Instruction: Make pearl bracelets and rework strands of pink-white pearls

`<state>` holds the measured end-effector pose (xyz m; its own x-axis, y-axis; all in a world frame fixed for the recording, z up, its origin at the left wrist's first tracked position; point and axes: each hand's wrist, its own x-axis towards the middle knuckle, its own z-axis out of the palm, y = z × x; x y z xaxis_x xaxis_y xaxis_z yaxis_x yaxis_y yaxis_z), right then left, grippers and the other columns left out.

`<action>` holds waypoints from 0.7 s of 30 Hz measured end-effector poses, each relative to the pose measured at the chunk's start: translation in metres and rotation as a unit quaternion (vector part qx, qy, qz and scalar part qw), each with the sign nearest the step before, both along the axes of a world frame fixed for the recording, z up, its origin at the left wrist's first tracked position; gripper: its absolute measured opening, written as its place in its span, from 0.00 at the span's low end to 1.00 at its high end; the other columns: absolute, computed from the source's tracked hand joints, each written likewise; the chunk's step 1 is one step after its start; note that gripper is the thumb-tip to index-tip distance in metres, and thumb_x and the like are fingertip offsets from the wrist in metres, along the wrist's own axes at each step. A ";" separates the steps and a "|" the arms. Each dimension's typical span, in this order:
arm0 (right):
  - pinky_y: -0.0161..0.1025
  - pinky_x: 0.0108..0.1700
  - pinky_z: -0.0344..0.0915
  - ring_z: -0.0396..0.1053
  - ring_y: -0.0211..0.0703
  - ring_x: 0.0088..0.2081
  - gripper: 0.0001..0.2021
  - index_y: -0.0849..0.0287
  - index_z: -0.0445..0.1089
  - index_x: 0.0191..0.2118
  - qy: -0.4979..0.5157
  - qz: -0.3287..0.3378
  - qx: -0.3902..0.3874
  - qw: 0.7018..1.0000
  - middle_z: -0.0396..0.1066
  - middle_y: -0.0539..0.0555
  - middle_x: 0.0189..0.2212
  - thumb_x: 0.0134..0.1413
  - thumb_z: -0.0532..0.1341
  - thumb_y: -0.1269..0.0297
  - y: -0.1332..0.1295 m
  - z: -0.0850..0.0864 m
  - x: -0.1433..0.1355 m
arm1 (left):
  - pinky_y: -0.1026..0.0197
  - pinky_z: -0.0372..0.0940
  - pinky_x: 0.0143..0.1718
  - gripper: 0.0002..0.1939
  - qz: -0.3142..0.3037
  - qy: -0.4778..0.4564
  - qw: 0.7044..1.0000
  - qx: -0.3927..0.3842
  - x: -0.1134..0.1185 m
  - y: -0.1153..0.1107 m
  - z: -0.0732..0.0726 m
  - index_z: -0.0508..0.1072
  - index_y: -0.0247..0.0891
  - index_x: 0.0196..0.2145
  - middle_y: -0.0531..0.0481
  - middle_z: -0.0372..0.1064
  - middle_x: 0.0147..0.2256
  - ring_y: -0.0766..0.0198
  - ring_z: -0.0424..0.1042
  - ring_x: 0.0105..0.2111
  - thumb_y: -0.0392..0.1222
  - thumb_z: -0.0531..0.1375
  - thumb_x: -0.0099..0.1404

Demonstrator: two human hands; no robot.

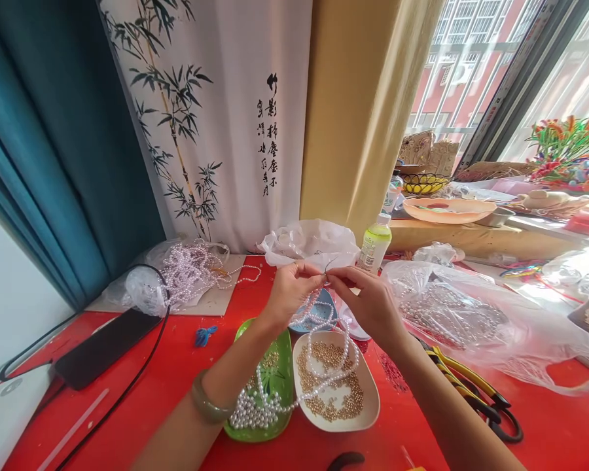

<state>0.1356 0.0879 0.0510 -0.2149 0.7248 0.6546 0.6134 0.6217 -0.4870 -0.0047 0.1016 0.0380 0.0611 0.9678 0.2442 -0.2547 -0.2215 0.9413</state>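
Observation:
Near the middle of the head view, my left hand [294,292] and my right hand [366,297] meet at their fingertips. Both pinch a thin dark thread [330,263], whose end sticks up between them. Strings of pearly beads [346,340] hang below the fingers and loop down over the trays. Under them, a white tray [372,418] holds small gold beads [346,407]. To its left, a green tray [285,418] holds silvery beads [255,412] and a few gold ones, partly hidden by my left forearm. A blue dish [326,304] sits behind the white tray.
Pliers [464,386] lie at the right beside a plastic bag of beads [451,314]. Pink bead strings [189,268] are heaped at the back left. A black cable [147,356] crosses the red table [147,425]. A bottle [374,243] stands behind my right hand.

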 end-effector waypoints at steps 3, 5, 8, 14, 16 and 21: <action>0.35 0.31 0.62 0.67 0.36 0.28 0.07 0.58 0.69 0.31 -0.024 0.001 0.010 1.000 0.71 0.51 0.27 0.53 0.54 0.66 0.002 -0.003 0.002 | 0.67 0.57 0.27 0.10 0.000 0.019 1.000 0.008 0.000 0.000 -0.001 0.68 0.33 0.23 0.53 0.64 0.23 0.70 0.62 0.24 0.39 0.64 0.45; 0.35 0.31 0.61 0.66 0.36 0.27 0.07 0.59 0.68 0.29 -0.033 0.002 0.019 0.999 0.71 0.51 0.26 0.53 0.54 0.66 0.003 -0.003 0.002 | 0.67 0.56 0.26 0.10 -0.010 0.019 1.000 0.000 0.000 0.000 0.000 0.67 0.33 0.22 0.53 0.62 0.23 0.71 0.61 0.24 0.39 0.65 0.45; 0.34 0.30 0.61 0.65 0.35 0.26 0.06 0.59 0.67 0.28 -0.009 0.011 0.005 1.000 0.69 0.50 0.24 0.51 0.54 0.67 0.004 -0.003 0.000 | 0.68 0.56 0.27 0.10 -0.047 0.017 0.999 -0.008 -0.004 -0.001 0.004 0.68 0.32 0.22 0.53 0.62 0.25 0.71 0.60 0.25 0.39 0.65 0.44; 0.34 0.29 0.63 0.65 0.34 0.25 0.07 0.60 0.67 0.27 0.101 0.052 -0.106 0.988 0.69 0.50 0.23 0.48 0.56 0.64 0.009 -0.007 0.002 | 0.66 0.59 0.31 0.08 -0.131 -0.029 0.990 -0.032 -0.007 -0.001 0.003 0.72 0.34 0.23 0.50 0.64 0.34 0.70 0.63 0.31 0.40 0.66 0.45; 0.35 0.30 0.64 0.67 0.35 0.27 0.08 0.60 0.68 0.29 0.118 0.054 -0.109 0.985 0.70 0.51 0.25 0.49 0.56 0.62 0.009 -0.009 0.003 | 0.66 0.59 0.30 0.07 -0.120 -0.041 0.991 -0.047 -0.004 0.000 0.001 0.73 0.35 0.23 0.50 0.64 0.33 0.70 0.63 0.30 0.40 0.66 0.46; 0.36 0.31 0.66 0.69 0.36 0.26 0.06 0.61 0.69 0.31 0.081 -0.028 0.023 0.996 0.72 0.52 0.26 0.50 0.56 0.66 0.001 -0.006 -0.001 | 0.67 0.59 0.29 0.08 -0.058 -0.049 0.996 -0.049 0.002 -0.001 0.000 0.73 0.35 0.25 0.50 0.66 0.32 0.69 0.63 0.31 0.42 0.66 0.47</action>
<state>0.1344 0.0894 0.0452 -0.0631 0.7014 0.7100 0.5639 0.6121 -0.5545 -0.0027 0.1001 0.0380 0.1552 0.9750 0.1588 -0.3645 -0.0929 0.9266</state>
